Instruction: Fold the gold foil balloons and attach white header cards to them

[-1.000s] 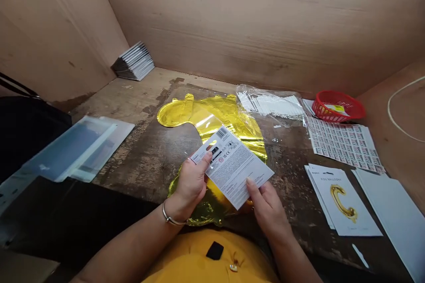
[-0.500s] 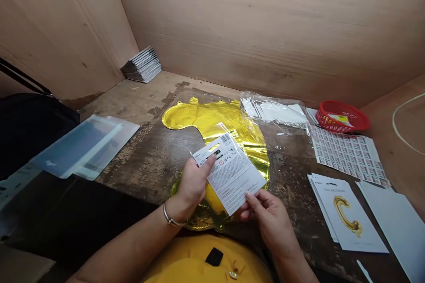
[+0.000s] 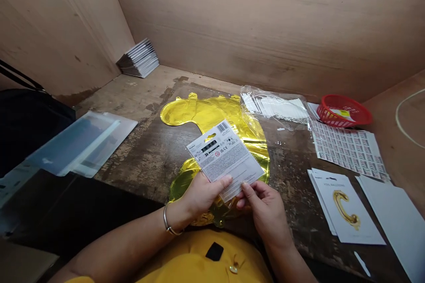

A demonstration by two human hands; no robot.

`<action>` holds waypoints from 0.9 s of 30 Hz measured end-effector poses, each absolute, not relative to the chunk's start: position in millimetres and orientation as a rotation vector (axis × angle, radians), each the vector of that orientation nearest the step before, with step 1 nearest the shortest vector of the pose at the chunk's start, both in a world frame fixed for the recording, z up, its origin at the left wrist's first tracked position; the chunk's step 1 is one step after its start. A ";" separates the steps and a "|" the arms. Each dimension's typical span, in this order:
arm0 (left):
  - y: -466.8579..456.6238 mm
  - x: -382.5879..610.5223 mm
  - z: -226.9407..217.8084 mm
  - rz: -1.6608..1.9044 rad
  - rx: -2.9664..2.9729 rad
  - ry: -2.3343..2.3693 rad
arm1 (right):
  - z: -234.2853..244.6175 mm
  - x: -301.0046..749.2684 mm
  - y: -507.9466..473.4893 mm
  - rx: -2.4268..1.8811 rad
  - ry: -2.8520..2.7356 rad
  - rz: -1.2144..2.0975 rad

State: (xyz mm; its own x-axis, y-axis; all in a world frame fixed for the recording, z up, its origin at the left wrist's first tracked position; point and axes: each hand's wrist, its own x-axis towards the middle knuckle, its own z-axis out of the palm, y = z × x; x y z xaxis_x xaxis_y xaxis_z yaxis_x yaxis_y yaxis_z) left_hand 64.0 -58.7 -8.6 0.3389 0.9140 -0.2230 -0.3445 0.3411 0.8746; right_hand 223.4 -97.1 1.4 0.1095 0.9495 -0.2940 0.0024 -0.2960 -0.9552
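A person's left hand (image 3: 206,192) holds a printed card (image 3: 226,152) with its thumb across the face, while the right hand (image 3: 265,208) pinches the near edge, the handling seemingly unfinished. Beneath the card and beyond both hands, a gold foil balloon (image 3: 215,112) lies spread, neither folded nor inflated. Loose cards (image 3: 343,210) lie right of the right hand; a red basket (image 3: 360,117) stands farther off.

There are two hands (image 3: 201,193) (image 3: 267,212), one gold balloon (image 3: 215,112), one basket (image 3: 362,118).
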 end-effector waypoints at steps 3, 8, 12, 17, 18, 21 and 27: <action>-54.5 62.9 -8.7 0.978 0.837 0.809 | 0.1 226.3 -97.8 -1.496 -1.022 1.344; -53.9 59.2 -17.8 0.943 0.764 0.733 | -7.5 247.4 -100.2 -1.492 -1.039 1.184; -56.2 55.4 -22.9 0.865 0.788 0.686 | 0.8 269.6 -97.4 -1.228 -1.075 1.579; -53.2 47.6 -18.2 0.783 0.890 0.720 | 13.4 273.5 -87.8 -1.272 -0.998 1.677; -53.2 45.9 -15.8 0.764 0.910 0.707 | 12.4 270.2 -85.6 -1.320 -1.010 1.622; -58.6 43.6 -8.2 0.717 0.856 0.701 | 3.4 256.1 -80.2 -1.381 -0.949 1.435; -77.6 52.5 -11.9 0.722 0.730 0.815 | -5.3 239.7 -82.8 -1.425 -1.044 1.244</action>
State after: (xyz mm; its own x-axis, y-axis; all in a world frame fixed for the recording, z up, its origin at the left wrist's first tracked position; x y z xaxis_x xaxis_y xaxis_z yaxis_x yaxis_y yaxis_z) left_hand 52.5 -77.6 -11.9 0.4871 0.7896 -0.3731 -0.2748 0.5441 0.7927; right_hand 239.7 -82.8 -5.3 0.1208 0.9744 -0.1895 0.0173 -0.1929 -0.9811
